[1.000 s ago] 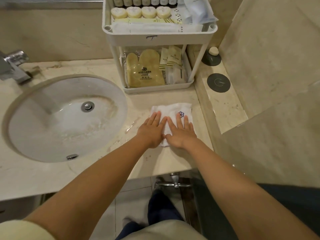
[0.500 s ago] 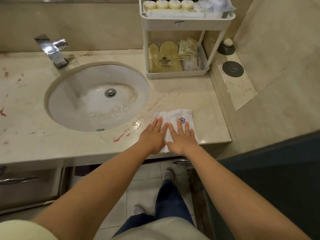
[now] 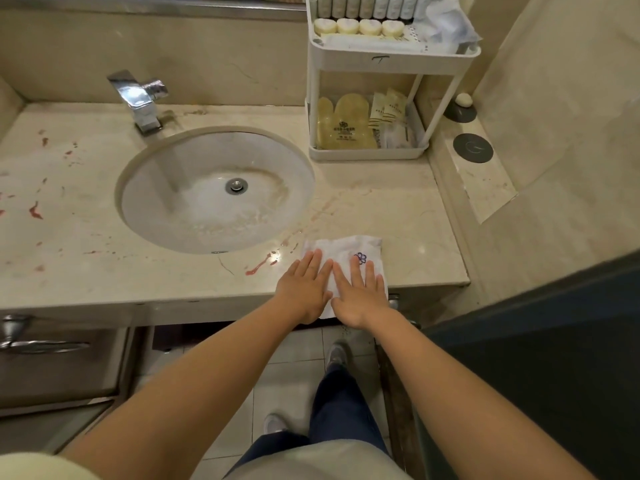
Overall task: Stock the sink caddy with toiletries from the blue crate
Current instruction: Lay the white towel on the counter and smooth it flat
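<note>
The view has drawn back since half a second ago: more of the counter [image 3: 381, 209] left of the sink [image 3: 214, 202] shows, and the caddy [image 3: 381, 64] sits further into frame. The left hand [image 3: 304, 289] and right hand [image 3: 360, 296] stay flat on the cloth [image 3: 346, 249].

The counter runs off the left edge. A dark panel [image 3: 554, 358] at lower right hides the floor there. The caddy stands at the counter's back right corner against the wall. The upper edge cuts its top, so the bottles [image 3: 367, 5] show only their lower parts. Print on the packs is too small to read. The hands cover much of the cloth, and its near edge reaches over the counter's front lip.

Both hands lie side by side, palms down, fingers straight and slightly spread, holding nothing.

A tap [image 3: 138, 98] stands behind the sink at left. Red smears [image 3: 258, 268] mark the counter between sink and cloth. Two dark discs [image 3: 472, 147] lie on the ledge right of the caddy.

The counter is glossy beige veined stone. The sink is round, white and stained, with a metal drain [image 3: 236, 186]. The caddy is white plastic, two tiers on slim posts. Its top tier holds round pale soaps [image 3: 358, 26] before the bottles. Its lower tier holds a yellow mitt [image 3: 343, 123] in clear wrap beside slim sachets [image 3: 388, 105]. The cloth is white and creased, with a small purple flower.
</note>
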{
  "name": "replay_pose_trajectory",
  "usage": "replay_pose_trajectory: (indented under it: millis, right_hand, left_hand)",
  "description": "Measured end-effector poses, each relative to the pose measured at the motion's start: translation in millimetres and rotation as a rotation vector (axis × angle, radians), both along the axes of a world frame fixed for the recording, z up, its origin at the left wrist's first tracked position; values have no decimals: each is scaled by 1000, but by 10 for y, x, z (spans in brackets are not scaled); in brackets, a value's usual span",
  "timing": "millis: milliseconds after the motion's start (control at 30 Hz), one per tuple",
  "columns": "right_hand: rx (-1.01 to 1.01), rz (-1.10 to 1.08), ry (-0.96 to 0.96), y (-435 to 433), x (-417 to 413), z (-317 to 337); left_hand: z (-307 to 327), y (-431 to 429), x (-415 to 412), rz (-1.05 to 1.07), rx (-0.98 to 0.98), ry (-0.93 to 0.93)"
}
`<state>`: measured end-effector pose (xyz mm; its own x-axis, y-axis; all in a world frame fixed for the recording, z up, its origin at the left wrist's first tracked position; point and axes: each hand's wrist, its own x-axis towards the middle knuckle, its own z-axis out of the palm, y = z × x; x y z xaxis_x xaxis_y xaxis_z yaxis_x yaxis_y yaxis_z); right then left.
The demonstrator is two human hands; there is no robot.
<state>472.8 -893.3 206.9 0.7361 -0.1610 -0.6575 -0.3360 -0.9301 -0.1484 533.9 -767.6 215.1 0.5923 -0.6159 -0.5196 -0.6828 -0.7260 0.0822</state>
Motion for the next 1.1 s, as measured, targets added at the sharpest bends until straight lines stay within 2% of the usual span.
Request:
replay_pose_trajectory:
  millis: [1100]
  right_hand:
    - [39,70,10,-1224,1856,48]
  left_hand:
    - [-34,-1229,1796,100,105,-7]
